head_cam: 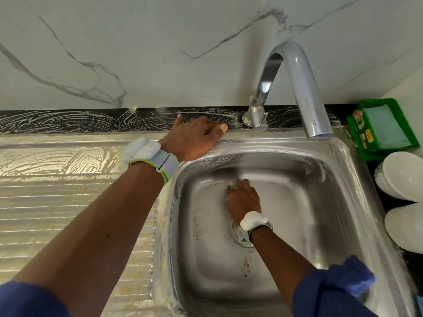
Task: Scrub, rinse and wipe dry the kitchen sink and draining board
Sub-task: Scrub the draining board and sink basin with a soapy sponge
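The steel sink (320,170) fills the right half of the view, with brown specks on its floor and a round drain (233,232) partly hidden by my right wrist. My right hand (243,199) is down in the basin, fingers curled over a small pale scrubber (230,186) pressed against the floor near the back wall; most of the scrubber is hidden. My left hand (194,137) rests flat, fingers straight, on the sink's back rim. The ribbed draining board (57,191) on the left is smeared with soap streaks.
A chrome tap (297,88) arches over the basin's back right. A green soap tray (384,129) sits at the far right, with two white bowls (402,177) below it. The black counter strip (68,121) behind the sink is covered in suds. A marble wall rises behind.
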Demonstrator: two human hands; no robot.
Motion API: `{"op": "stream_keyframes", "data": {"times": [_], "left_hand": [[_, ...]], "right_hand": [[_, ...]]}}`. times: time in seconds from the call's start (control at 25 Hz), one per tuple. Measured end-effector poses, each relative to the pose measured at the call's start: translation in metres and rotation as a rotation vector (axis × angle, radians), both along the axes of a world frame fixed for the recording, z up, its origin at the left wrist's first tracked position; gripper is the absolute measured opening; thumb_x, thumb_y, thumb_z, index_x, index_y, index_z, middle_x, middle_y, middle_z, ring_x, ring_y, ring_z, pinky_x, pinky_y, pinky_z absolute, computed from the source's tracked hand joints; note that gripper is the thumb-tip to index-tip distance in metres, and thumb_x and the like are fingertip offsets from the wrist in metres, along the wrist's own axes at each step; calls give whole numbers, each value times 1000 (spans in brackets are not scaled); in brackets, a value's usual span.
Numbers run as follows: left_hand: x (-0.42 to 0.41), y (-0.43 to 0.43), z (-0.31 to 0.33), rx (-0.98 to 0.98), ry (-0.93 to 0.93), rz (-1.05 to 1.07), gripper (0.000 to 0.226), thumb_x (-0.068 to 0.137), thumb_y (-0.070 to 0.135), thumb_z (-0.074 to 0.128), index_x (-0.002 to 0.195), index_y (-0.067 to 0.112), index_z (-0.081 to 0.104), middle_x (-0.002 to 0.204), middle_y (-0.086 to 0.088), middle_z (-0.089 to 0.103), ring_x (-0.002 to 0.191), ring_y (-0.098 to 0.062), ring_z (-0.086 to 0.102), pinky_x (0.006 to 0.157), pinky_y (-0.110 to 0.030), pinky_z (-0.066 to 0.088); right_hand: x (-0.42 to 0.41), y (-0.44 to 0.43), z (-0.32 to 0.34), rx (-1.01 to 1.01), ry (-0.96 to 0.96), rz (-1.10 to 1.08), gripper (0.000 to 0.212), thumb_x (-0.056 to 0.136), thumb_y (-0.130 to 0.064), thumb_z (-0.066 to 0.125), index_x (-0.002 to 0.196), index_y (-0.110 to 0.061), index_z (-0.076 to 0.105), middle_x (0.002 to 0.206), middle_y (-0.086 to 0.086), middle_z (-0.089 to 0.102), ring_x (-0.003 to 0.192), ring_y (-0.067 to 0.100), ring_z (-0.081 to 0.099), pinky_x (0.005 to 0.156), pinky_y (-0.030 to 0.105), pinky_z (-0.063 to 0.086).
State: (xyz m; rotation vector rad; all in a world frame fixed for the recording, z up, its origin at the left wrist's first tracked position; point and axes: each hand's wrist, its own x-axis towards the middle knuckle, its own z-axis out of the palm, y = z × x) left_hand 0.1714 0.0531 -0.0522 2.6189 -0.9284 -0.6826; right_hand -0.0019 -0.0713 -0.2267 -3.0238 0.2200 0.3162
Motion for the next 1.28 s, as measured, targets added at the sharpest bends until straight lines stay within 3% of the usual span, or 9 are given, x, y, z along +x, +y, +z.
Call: {"op": "stream_keyframes", "data": {"times": [0.24,0.44,0.52,0.64,0.76,0.88,1.0,1.12,1.28], "left_hand": [[-1,0,-2,-19,3,1,61,107,60,17,152,34,47,159,10,43,149,-18,37,124,-63,-3],[0,2,-4,-53,8,17,60,107,60,19,151,33,50,157,10,46,147,-19,41,124,-64,-2],[-2,2,-5,-69,13,27,58,108,60,20,151,34,50,157,10,46,147,-19,41,124,-63,-3],[-2,1,-6,-84,14,23,56,108,58,22,150,35,51,157,11,46,147,-18,40,124,-63,-3],[-1,2,-4,-87,13,28,56,108,58,22,150,34,51,156,11,46,147,-18,41,124,-63,-4],[0,4,-4,-71,5,9,55,109,57,22,150,35,51,158,11,45,147,-17,40,124,-64,-4],[-1,4,-5,-60,-12,4,56,108,59,22,150,35,51,158,11,45,148,-17,39,123,-65,-1],[-1,2,-4,-42,-28,-1,56,108,57,22,152,33,47,159,11,42,150,-16,35,124,-65,-1],[-2,5,-6,-56,-45,8,51,110,52,28,153,33,47,160,13,41,151,-14,32,124,-63,-2]], "right_hand": [[17,10,-1,1062,-210,-1026,71,69,-37,85,120,-35,35,102,1,70,92,27,70,88,42,57],[23,7,-1,837,-405,-1062,17,82,-27,75,96,-23,65,88,-1,70,87,24,69,78,26,50],[19,7,-14,685,-376,-842,23,90,-30,64,106,-15,73,111,12,69,108,33,64,91,31,49],[-4,17,-39,306,-132,-205,60,98,-33,45,150,-3,39,153,30,34,142,45,30,118,51,27],[-42,34,-38,136,-49,527,66,99,-37,36,158,-12,20,162,19,27,152,38,17,121,60,11],[-46,25,-37,148,-95,915,69,94,-35,53,156,-16,29,157,11,40,146,34,33,119,59,20],[-1,-6,-35,47,-238,617,56,85,-33,65,138,-17,57,141,10,56,132,36,50,112,62,33],[14,2,-29,-9,-142,257,59,85,-30,62,142,-18,53,139,15,51,125,39,49,105,56,39],[29,69,-5,398,-15,-533,75,83,-26,54,152,-6,35,145,19,42,127,39,41,102,46,36]]}}
